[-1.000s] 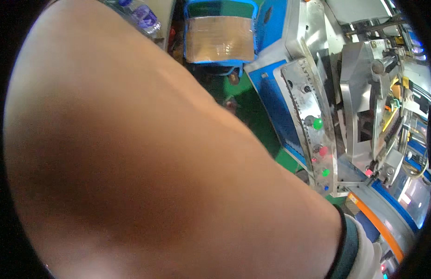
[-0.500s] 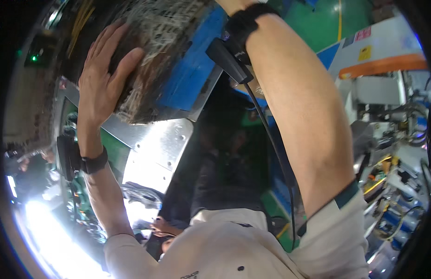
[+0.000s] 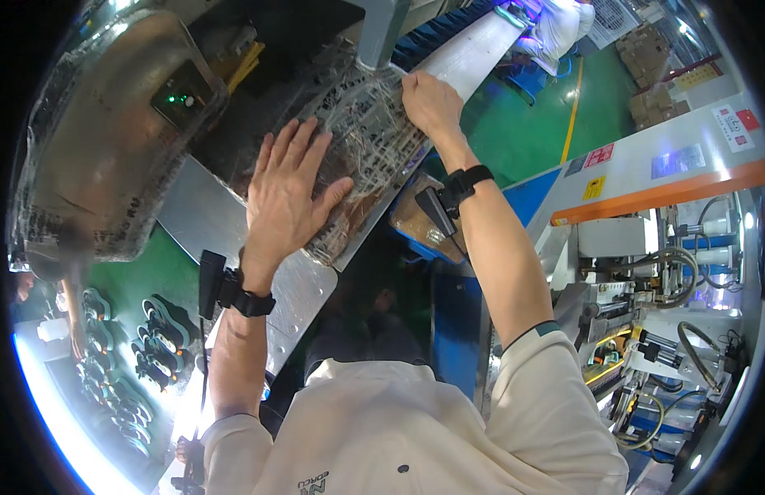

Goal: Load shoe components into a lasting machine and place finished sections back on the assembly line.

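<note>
A flat block wrapped in wrinkled see-through film [image 3: 362, 124], with dark print showing through, lies on a metal table [image 3: 296, 285]. My left hand [image 3: 287, 190] rests open on it, palm down, fingers stretched out and thumb apart. At the far right corner of the block, my right hand [image 3: 432, 103] is closed with the fingers curled under. What it holds, if anything, is hidden; a grey metal post [image 3: 381, 33] stands close beside it. Each wrist wears a black strap with a small black device.
Left stands a large film-covered rounded casing [image 3: 110, 140] with a green-lit control box [image 3: 184, 99]. Several dark shoes [image 3: 160, 338] are at lower left. A brown film-wrapped package [image 3: 423, 216] sits right of the table. Machinery [image 3: 663, 355] with an orange-edged panel fills the right; a person [image 3: 555, 37] is far off.
The view has swung, showing more of the far floor. My right hand has come from the upper edge to the block's corner. My left hand still lies flat on the wrapped block.
</note>
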`<state>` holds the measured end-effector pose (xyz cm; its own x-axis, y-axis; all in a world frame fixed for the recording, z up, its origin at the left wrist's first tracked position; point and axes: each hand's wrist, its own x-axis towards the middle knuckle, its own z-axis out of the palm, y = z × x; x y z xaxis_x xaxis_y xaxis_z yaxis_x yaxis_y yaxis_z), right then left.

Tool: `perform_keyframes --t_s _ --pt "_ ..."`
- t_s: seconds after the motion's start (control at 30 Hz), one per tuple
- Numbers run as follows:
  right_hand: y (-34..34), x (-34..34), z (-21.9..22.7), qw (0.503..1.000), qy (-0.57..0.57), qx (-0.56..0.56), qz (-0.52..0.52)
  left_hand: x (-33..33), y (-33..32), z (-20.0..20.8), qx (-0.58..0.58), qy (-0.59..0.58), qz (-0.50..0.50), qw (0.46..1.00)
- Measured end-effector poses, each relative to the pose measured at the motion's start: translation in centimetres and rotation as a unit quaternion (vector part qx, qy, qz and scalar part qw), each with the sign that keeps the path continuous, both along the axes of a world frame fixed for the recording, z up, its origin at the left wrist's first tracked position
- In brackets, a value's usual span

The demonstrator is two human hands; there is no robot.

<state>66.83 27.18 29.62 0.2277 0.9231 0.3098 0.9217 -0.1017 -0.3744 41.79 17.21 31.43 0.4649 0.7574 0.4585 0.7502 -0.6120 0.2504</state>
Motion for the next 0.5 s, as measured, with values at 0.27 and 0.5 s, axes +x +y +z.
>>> perform_keyframes --t_s 0.27,0.5 --pt "0.0 -0.8 -0.7 0.999 0.014 0.045 0.027 -0.3 -0.6 0.0 -0.031 0.000 0.019 0.999" --pt "0.3 -0.2 -1.1 0.999 0.007 0.038 0.019 10.7 -10.6 0.6 -0.140 -0.247 -0.078 0.956"
